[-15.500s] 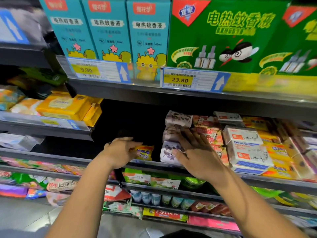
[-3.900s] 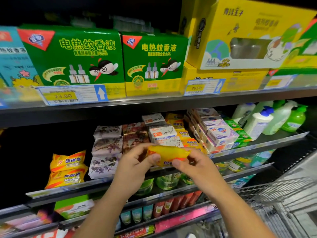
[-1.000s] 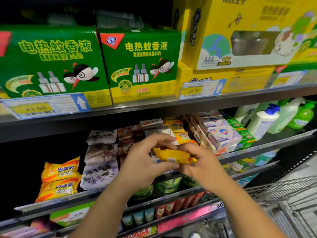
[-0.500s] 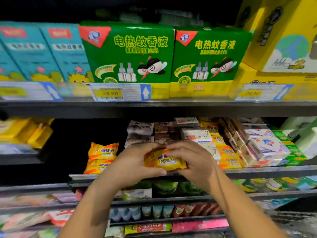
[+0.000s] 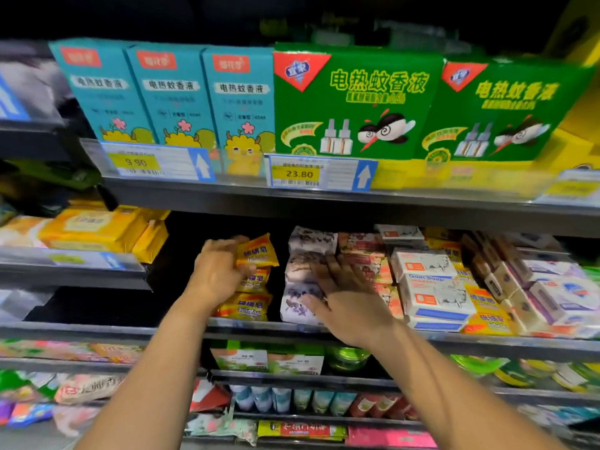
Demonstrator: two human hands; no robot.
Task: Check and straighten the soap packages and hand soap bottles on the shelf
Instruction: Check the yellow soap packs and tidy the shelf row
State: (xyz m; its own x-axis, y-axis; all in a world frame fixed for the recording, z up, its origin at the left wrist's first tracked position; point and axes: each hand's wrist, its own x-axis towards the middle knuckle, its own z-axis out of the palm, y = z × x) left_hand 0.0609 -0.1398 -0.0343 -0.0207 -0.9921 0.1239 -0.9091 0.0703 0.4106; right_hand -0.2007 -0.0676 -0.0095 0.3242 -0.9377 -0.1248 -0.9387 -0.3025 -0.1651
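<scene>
Soap packet (image 5: pixel 257 253), yellow and crinkled, gripped by left hand (image 5: pixel 218 271); right hand (image 5: pixel 349 298) spread on white-purple packs (image 5: pixel 300 289)

A single head-worn wide-angle camera faces the soap shelf (image 5: pixel 253 327) front-on from close by

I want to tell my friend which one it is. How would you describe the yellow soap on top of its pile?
Look at the shelf just under the big green boxes. Left of its purple-and-white packets stands a pile of three yellow packets; the top yellow packet is it. Only this one sits tilted, with the left hand gripping it.
</scene>
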